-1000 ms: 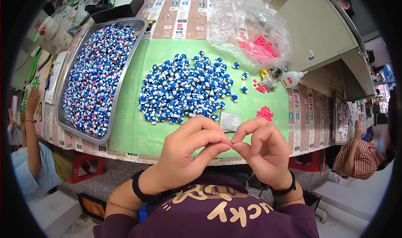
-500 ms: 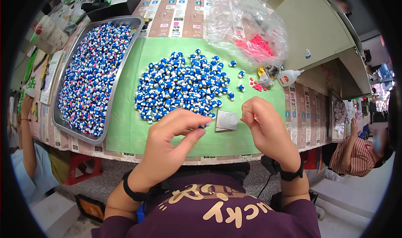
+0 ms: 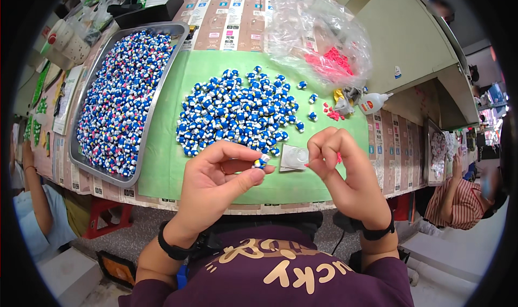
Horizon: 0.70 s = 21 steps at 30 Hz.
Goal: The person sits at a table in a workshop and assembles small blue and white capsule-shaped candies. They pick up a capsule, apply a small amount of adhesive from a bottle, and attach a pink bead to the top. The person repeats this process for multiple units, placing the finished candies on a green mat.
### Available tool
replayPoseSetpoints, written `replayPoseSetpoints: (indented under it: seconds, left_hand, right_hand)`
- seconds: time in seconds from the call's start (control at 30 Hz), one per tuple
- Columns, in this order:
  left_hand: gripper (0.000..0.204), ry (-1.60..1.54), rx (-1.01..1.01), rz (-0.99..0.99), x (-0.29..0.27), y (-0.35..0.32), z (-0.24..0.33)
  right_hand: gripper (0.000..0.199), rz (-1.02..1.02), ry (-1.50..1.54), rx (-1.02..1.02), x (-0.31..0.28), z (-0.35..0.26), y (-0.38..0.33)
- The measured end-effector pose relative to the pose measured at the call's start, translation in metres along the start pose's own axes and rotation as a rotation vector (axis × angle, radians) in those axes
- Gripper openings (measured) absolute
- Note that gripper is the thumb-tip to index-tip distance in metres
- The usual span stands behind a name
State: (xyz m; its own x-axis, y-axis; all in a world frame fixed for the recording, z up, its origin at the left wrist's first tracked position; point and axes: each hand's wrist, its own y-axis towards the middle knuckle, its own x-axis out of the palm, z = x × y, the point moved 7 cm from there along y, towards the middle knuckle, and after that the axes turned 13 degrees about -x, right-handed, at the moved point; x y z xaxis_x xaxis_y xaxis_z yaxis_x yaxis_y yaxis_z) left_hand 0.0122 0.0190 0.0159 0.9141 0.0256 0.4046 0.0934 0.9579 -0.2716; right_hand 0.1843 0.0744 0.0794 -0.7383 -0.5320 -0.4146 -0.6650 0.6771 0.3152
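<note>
My left hand point(image 3: 216, 173) pinches a small, rounded blue-and-white figure with yellow touches point(image 3: 261, 162) between thumb and fingertips, holding it above the front part of a light green sheet point(image 3: 167, 184). My right hand point(image 3: 348, 172) has its thumb and forefinger pressed together around a tiny pink bit point(image 3: 307, 165), which only just shows at the tips; its shape is too small to tell. The two hands are apart, and between them sits a clear, round plastic cup point(image 3: 294, 157) on a flat whitish square.

Beyond my left hand I have a broad heap of similar blue-and-white figures point(image 3: 232, 115) spread on the green sheet, with a few lying loose at its right side. Left of the sheet is a long silver metal tray point(image 3: 162, 86) full of small blue, white and pink pieces. To the far right lie loose pink pieces point(image 3: 333, 113), a white squeeze bottle point(image 3: 373, 103) on its side, and a crumpled clear plastic bag point(image 3: 291, 29) holding more pink pieces.
</note>
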Motion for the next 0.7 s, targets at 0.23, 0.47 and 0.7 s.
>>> replayPoseSetpoints:
  seconds: [0.23, 0.47, 0.7]
  left_hand:
    - [0.028, 0.046, 0.172, -0.026, 0.014, -0.003, 0.013]
    - [0.023, 0.455, 0.487, 0.102, 0.022, -0.016, 0.029]
    - [0.021, 0.637, 0.6, 0.053, 0.024, -0.024, 0.039]
  right_hand:
    - [0.028, 0.201, 0.139, -0.138, 0.022, -0.023, 0.008]
    - [0.03, 0.209, -0.07, -0.194, 0.031, -0.02, 0.001]
    - [0.034, 0.192, 0.004, -0.128, 0.015, 0.0, -0.003]
